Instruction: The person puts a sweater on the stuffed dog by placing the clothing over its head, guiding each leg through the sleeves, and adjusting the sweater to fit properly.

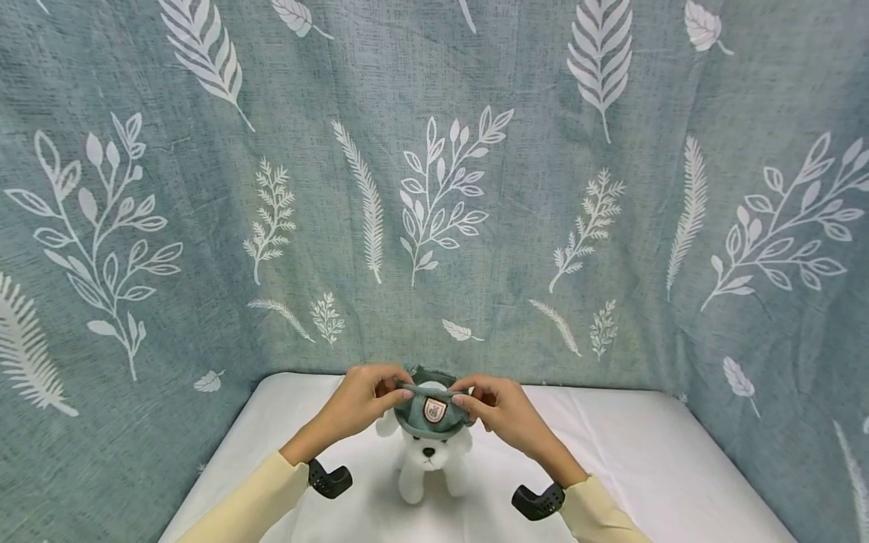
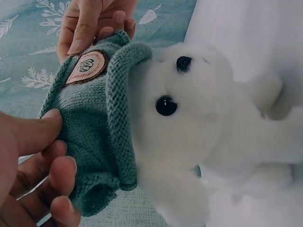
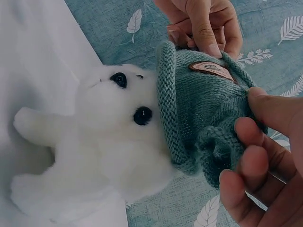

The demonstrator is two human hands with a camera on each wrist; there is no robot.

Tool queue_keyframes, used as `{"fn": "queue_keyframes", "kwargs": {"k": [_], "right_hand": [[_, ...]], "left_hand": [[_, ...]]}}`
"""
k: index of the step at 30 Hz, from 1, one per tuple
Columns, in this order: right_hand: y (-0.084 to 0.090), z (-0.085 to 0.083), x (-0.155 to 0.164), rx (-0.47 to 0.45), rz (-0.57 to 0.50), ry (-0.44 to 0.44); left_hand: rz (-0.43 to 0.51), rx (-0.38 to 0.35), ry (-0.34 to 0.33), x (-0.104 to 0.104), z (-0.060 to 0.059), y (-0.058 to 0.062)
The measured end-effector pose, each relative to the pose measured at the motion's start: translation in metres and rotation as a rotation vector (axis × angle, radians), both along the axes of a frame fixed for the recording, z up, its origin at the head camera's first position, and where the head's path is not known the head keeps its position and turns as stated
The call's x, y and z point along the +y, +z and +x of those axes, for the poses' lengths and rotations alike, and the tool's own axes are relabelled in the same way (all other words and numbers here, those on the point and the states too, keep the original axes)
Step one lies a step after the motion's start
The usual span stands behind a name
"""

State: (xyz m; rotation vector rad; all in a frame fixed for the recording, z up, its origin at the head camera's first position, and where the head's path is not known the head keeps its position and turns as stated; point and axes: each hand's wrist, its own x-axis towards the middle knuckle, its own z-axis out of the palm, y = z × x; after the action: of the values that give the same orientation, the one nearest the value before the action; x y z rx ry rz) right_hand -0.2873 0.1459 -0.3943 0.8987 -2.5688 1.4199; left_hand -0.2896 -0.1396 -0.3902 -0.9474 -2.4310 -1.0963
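A white plush dog stands upright, facing me, with dark eyes and nose. A small green knitted sweater surrounds the top of its head, its thick rolled collar across the forehead. A shield-shaped patch is on the front, and a short sleeve sticks out at the side. My left hand pinches the upper hem between thumb and fingers on one side. On the other side my right hand pinches the same hem. White shows inside the open top between the hands.
A white-covered table lies under the dog. Blue-green cloth with white leaf prints hangs behind it and along both sides. Black wrist mounts sit by the cream sleeves.
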Motion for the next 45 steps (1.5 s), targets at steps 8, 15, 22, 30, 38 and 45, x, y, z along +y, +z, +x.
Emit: {"fn": "queue_keyframes", "kwargs": {"k": [8,15,22,30,38,45], "right_hand": [[-0.004,-0.001,-0.002,-0.013,0.012,-0.042],[-0.01,-0.002,-0.005,0.026,0.018,-0.078],[-0.016,-0.006,-0.01,0.102,0.079,-0.133],[-0.022,-0.005,-0.016,0.111,0.123,-0.18],[-0.028,-0.003,-0.019,0.085,0.172,-0.28],[-0.029,0.004,-0.016,-0.204,0.144,-0.225]], "left_hand": [[-0.03,-0.047,-0.018,-0.001,-0.002,-0.004],[-0.058,-0.045,0.012,0.002,-0.006,-0.007],[-0.118,0.06,0.056,0.009,-0.009,-0.014],[-0.177,0.073,0.114,0.011,-0.007,-0.018],[-0.251,-0.086,0.105,0.008,-0.006,-0.018],[-0.176,-0.384,0.037,0.007,-0.006,-0.025]]}}
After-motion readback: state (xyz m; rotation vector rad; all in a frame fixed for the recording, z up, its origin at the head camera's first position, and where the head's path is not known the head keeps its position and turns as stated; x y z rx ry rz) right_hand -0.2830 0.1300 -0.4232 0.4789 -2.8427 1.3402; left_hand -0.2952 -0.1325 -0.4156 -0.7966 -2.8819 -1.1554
